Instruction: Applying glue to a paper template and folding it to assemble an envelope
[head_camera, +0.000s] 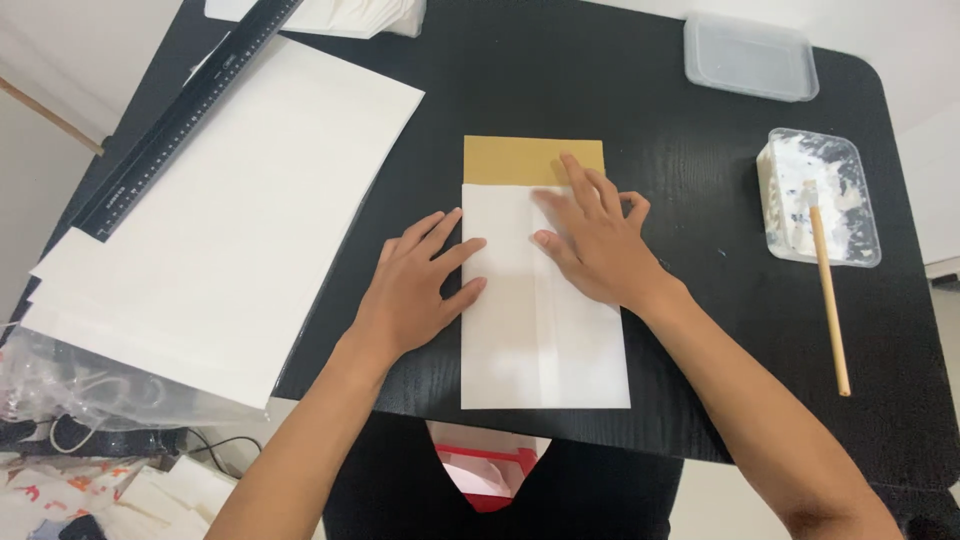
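On the far left, a long black ruler is lying along the edge of the tabletop, and beside it a stack of large white sheets is waiting untouched; it seems that more pieces are left to make. Below them, clear plastic wrapping is hanging over the tabletop edge.

Your left hand is lying flat and open, holding nothing, with its fingertips pressing on the left border of the folded white paper. This paper is sitting in the middle of the tabletop, just in front of you, and a seam is running down its length where the two sides are overlapping. So I judge that the side folds are already done. At its top, a brown card strip is showing from under the white layer, not covered yet.

Your right hand is also open and gripping nothing; it is spreading flat on the upper part of the paper, near the seam, as if you are smoothing the joint down. The bottom end is looking open and not folded.

Further right, a plastic tray with white paste is standing well apart from the paper, and a wooden stick is leaning out of it. Behind it, a clear lid is lying.
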